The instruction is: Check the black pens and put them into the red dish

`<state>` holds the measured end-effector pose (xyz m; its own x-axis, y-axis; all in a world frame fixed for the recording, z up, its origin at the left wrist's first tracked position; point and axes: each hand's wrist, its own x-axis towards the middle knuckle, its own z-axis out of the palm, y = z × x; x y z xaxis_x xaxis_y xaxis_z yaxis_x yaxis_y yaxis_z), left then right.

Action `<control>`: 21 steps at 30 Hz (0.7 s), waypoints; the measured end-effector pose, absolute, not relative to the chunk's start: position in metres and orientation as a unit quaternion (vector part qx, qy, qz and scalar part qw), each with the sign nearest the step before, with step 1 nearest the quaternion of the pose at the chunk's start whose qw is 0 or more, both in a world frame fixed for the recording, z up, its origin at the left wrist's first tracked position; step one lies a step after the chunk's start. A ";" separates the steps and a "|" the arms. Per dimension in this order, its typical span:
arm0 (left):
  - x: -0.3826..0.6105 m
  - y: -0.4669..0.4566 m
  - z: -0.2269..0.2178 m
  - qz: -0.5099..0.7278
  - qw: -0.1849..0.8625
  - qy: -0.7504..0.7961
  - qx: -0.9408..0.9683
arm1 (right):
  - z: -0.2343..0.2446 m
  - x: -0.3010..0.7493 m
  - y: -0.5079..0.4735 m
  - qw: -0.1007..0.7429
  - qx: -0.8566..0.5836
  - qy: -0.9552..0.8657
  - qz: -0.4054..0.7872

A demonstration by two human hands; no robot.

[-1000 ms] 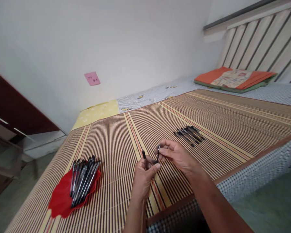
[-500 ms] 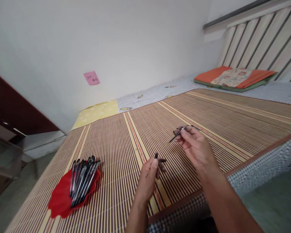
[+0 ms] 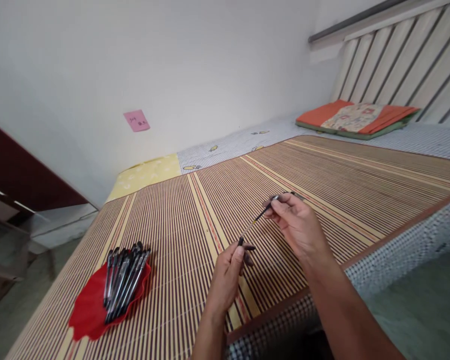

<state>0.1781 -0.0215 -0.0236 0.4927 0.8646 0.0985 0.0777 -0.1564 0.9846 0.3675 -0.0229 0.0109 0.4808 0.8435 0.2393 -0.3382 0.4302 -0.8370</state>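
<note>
My left hand (image 3: 227, 272) is closed round a pen barrel, whose black end (image 3: 241, 241) pokes up past the thumb; the rest is hidden in the palm. From this end a thin pen refill (image 3: 260, 215) slants up to my right hand (image 3: 294, 217). It is dark above, with a yellowish band and a clear lower part. My right thumb and fingers pinch its upper part, near a small shiny piece. A dark tip sticks out behind the right fingers; what it belongs to is unclear. Dark smudges mark the fingertips.
Several capped black pens (image 3: 123, 282) lie on a red wavy-edged dish (image 3: 84, 307) at the left of the striped mat (image 3: 176, 240). A folded orange cloth (image 3: 354, 119) lies by the white slatted bed end (image 3: 397, 60). A pink note (image 3: 137, 120) is on the wall.
The view has shifted slightly. My right hand has come a little closer to my left, and less of the refill shows between them. Both grips look the same.
</note>
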 end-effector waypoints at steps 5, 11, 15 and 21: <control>0.178 -0.021 -0.023 0.364 0.562 0.344 0.659 | 0.011 0.366 -0.023 0.786 -0.361 -0.326 0.382; 0.177 -0.020 -0.025 0.367 0.555 0.343 0.663 | 0.013 0.366 -0.024 0.775 -0.369 -0.345 0.380; 0.177 -0.019 -0.027 0.366 0.552 0.343 0.667 | 0.013 0.365 -0.024 0.776 -0.367 -0.343 0.381; 0.178 -0.022 -0.023 0.354 0.512 0.369 0.690 | 0.018 0.369 -0.028 0.756 -0.419 -0.393 0.313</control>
